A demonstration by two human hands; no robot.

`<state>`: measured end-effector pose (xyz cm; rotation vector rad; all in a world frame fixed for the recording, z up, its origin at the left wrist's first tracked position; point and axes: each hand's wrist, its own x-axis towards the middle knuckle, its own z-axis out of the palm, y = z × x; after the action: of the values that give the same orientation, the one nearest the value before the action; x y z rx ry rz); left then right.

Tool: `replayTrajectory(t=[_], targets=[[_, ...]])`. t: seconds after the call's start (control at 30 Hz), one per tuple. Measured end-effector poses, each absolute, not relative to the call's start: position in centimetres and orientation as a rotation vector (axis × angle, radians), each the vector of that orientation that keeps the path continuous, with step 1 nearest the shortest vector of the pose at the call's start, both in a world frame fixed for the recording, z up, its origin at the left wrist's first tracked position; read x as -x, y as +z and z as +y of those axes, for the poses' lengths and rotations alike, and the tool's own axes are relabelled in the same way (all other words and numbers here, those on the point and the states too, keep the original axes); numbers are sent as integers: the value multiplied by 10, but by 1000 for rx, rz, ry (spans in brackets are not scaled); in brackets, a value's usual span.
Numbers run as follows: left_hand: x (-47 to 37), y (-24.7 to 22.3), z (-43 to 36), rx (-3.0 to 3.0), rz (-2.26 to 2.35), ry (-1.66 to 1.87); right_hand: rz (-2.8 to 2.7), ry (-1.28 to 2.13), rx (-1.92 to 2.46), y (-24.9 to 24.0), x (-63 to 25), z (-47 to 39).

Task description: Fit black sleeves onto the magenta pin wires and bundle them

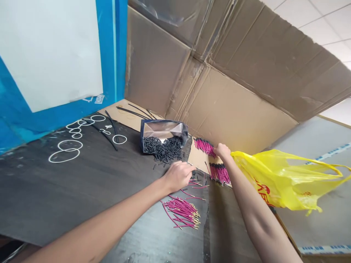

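Observation:
My left hand is closed, fingertips pinched together, over a few loose magenta wires and short black tubes. What it pinches, if anything, is too small to make out. Below it lies a loose pile of magenta wires with gold-coloured metal ends. Farther off, my right hand is closed at the right end of a row of magenta wires with black sleeves; its fingertips are mostly hidden. Nearer me is a second such row, partly behind my right forearm. Short black tubes spill from an open box lying on its side.
White rubber bands and long black tubes lie on the dark mat to the left. Cardboard walls rise behind the work surface. A yellow plastic bag sits right of my right forearm.

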<state>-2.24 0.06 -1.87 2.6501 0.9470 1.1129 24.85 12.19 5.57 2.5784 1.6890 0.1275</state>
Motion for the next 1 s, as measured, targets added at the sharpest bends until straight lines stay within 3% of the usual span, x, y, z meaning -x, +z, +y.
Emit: replayTrajectory(t=[0.23,0.5,0.67,1.0], targets=[[29,-11,1,-2631,1069,1049,2041,175,-2572,80,-224,61],[35,2,-5,-2729,1020,863,3041,-17,-2407,3,-183,-72],[31,11,-9,-2745,964,753,3046,-162,-2591,-5,-203,-84],[30,12,-4,-2855,933,549,2907,-293,-2410,-8,-206,-82]])
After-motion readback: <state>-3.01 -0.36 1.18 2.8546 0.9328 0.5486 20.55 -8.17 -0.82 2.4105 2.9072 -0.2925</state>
